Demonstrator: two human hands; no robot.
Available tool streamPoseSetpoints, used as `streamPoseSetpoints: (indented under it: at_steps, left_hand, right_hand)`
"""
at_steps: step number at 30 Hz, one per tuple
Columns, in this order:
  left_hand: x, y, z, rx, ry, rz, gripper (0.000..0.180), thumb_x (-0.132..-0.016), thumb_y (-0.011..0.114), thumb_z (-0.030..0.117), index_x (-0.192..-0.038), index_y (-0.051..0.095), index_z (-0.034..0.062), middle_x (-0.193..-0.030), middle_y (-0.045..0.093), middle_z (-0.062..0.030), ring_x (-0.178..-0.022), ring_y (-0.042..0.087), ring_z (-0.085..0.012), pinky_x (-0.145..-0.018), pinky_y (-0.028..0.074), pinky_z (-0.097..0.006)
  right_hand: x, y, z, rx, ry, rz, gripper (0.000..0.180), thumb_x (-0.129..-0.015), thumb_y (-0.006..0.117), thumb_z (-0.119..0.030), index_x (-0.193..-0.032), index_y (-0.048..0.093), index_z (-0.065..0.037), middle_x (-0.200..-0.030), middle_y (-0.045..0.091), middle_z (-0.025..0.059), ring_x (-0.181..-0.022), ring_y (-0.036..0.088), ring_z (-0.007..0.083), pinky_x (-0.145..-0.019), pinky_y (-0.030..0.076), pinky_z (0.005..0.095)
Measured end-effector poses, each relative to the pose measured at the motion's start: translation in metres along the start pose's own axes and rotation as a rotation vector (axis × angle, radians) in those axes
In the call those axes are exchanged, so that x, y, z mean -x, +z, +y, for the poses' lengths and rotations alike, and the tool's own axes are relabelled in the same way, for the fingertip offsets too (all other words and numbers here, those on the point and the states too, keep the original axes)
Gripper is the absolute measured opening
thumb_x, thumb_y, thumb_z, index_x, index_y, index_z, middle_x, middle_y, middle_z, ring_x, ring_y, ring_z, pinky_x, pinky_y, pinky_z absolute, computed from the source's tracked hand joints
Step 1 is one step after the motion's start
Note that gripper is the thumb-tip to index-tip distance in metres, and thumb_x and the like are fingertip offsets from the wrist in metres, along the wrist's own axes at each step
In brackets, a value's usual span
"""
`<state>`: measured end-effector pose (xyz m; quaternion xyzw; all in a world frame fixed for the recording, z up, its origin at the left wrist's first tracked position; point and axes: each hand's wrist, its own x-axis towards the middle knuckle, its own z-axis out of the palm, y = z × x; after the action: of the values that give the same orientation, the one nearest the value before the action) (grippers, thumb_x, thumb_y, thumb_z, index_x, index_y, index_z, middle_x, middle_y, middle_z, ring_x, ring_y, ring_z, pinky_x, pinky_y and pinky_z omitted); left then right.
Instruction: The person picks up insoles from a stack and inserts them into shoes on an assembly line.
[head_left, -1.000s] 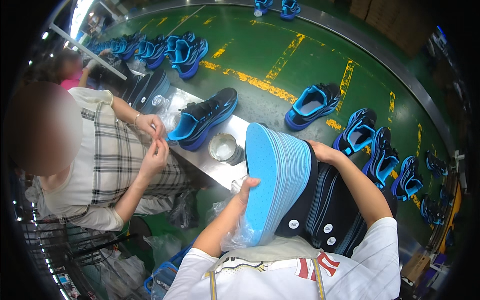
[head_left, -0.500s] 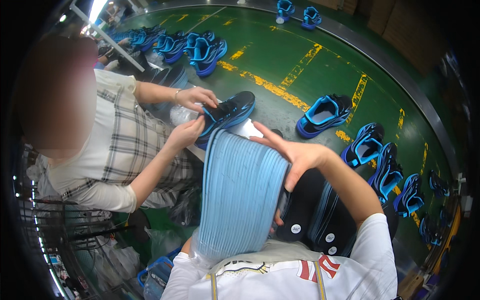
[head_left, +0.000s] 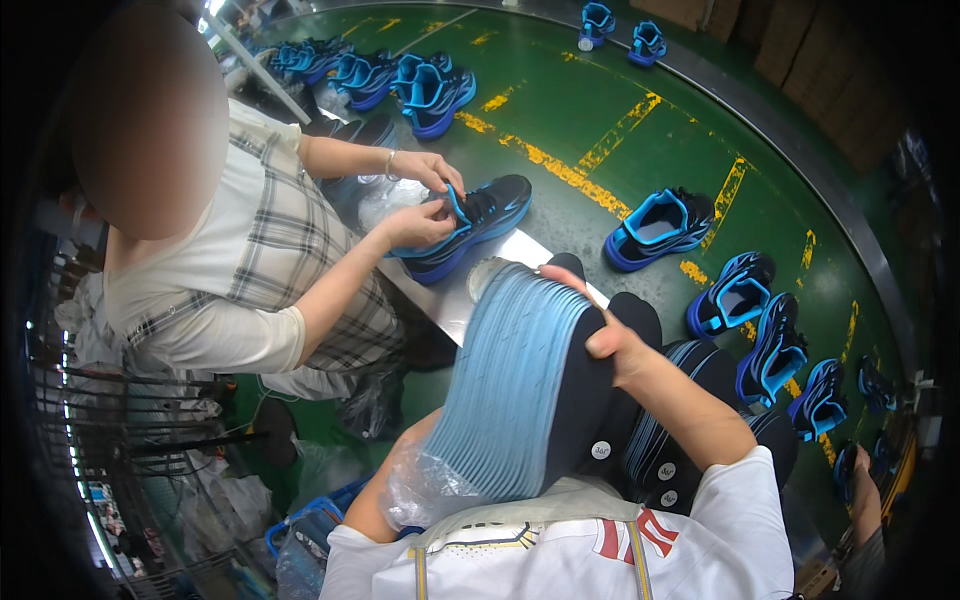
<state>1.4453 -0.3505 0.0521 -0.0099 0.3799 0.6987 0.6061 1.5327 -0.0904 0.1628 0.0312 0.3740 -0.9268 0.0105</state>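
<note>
- Right hand [head_left: 600,325]: at centre frame, laid over the upper end of a stack of light-blue insoles [head_left: 510,400]. The grip is closed on the stack, fingers curled over its top edge and the thumb pressed against the black side of the outermost insole.
- Left hand: hidden beneath the stack and a clear plastic bag [head_left: 420,490] at lower centre; only the forearm shows, running under the bundle. Whether this grip is open or closed cannot be told.
- Stack of light-blue insoles: held upright and fanned against the person's chest, spanning from centre to lower centre of the frame. More dark insoles with round stickers [head_left: 655,470] stand just to its right.
- Co-worker in a plaid top [head_left: 270,250], left of frame: both of that person's hands [head_left: 420,225] are on a black-and-blue shoe [head_left: 470,225] resting on the metal table [head_left: 450,305], upper centre.
- Green conveyor surface [head_left: 600,120] with yellow markings curves across the upper right, carrying blue-and-black shoes: one [head_left: 655,230] right of centre, several [head_left: 770,345] along the right edge, and a group [head_left: 400,85] at upper left.
</note>
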Motion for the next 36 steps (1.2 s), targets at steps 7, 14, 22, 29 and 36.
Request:
streamPoseSetpoints:
  at_steps: [7,14,22,29,36]
  left_hand:
    - [0.005,0.004,0.055,-1.686,0.303,1.024,0.044,-0.068,0.068,0.038,-0.069,0.047,-0.0007,-0.073,0.056,-0.0176,-0.062,0.056,-0.0273,-0.053,0.041,-0.038]
    - [-0.099,0.025,0.057,-1.682,0.986,0.624,0.059,-0.058,0.076,0.036,-0.091,0.041,0.0022,-0.089,0.045,-0.0151,-0.082,0.047,-0.0328,-0.073,0.040,-0.039]
    - [-0.130,0.001,0.075,-1.083,0.587,0.549,0.048,-0.065,0.072,0.021,-0.103,0.049,0.0013,-0.099,0.052,-0.0124,-0.083,0.050,-0.0178,-0.067,0.042,-0.030]
    - [-0.110,0.011,0.033,-1.039,0.712,0.601,0.038,-0.067,0.071,0.023,-0.086,0.045,0.0026,-0.075,0.045,-0.0048,-0.075,0.047,-0.0148,-0.064,0.040,-0.030]
    - [-0.014,-0.021,-0.016,-0.981,0.317,0.768,0.033,-0.081,0.054,0.035,-0.073,0.051,0.0031,-0.077,0.053,-0.0157,-0.058,0.050,-0.0230,-0.052,0.038,-0.035]
  right_hand:
    - [0.015,-0.025,-0.046,0.155,0.068,0.326,0.071,-0.063,0.063,-0.028,-0.125,0.035,-0.009,-0.115,0.046,0.0139,-0.100,0.051,0.0250,-0.083,0.046,0.0370]
    - [-0.033,-0.058,-0.034,0.224,0.383,0.478,0.063,-0.064,0.068,-0.037,-0.117,0.039,-0.019,-0.107,0.048,0.0079,-0.097,0.049,0.0226,-0.074,0.044,0.0475]
    - [-0.066,-0.096,-0.043,0.398,0.524,0.570,0.070,-0.063,0.068,-0.040,-0.122,0.038,-0.018,-0.125,0.038,0.0116,-0.100,0.046,0.0265,-0.081,0.037,0.0509]
    - [-0.053,-0.109,-0.078,1.030,0.864,0.516,0.082,-0.059,0.065,-0.048,-0.130,0.036,-0.020,-0.130,0.035,0.0092,-0.118,0.031,0.0271,-0.090,0.033,0.0406]
    - [-0.046,-0.048,-0.090,1.532,0.206,0.455,0.060,-0.070,0.063,-0.020,-0.122,0.042,-0.001,-0.114,0.051,0.0138,-0.104,0.049,0.0206,-0.088,0.037,0.0292]
